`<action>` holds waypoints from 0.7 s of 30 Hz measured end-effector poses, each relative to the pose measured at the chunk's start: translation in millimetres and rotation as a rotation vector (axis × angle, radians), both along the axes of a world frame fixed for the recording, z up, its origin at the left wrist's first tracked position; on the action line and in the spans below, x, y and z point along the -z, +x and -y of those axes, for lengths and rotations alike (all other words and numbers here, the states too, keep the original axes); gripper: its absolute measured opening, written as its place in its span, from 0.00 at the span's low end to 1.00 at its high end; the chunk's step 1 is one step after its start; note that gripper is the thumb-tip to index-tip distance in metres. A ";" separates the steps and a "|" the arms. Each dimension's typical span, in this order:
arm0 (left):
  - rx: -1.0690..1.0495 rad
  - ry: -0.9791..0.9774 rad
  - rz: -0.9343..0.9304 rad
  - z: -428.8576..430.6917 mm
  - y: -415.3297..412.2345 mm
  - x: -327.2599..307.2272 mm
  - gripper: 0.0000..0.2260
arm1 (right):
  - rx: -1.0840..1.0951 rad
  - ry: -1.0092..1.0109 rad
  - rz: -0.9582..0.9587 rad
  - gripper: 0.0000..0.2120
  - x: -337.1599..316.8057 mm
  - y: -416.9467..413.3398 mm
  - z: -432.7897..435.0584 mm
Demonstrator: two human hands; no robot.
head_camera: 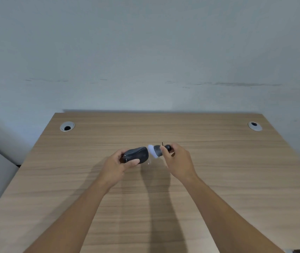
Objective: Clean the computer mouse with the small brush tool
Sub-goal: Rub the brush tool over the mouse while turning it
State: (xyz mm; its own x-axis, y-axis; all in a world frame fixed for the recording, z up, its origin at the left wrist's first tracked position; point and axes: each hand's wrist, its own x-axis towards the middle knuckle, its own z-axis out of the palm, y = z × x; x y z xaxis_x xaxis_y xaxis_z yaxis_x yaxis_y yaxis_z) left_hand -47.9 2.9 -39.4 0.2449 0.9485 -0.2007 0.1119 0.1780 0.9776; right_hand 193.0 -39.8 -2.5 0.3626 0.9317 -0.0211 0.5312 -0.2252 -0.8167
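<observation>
Looking down from the head camera, we see our left hand (117, 166) gripping the dark computer mouse (136, 155) above the wooden desk (236, 170), while our right hand (179, 160) pinches the small brush tool (157, 151), its white bristles at the mouse's end.

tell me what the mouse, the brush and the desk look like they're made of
Mouse: probably matte dark plastic, given its smooth moulded shell with soft highlights.
Brush: pale, fuzzy-edged bristles, likely soft synthetic fibre, on a dark body that looks like plastic; too blurred to be sure.
Desk: light wood-grain surface, even and flat, so possibly laminate rather than solid wood.
</observation>
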 end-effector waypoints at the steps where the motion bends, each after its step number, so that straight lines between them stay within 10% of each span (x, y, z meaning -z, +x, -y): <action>1: 0.010 -0.041 0.036 -0.5 1.2 0.4 0.19 | -0.013 0.022 0.001 0.12 -2.7 -1.6 0.7; 21: -0.214 -0.594 0.408 -13.9 15.2 -15.9 0.07 | -0.175 0.121 -0.036 0.11 -14.4 -21.8 13.0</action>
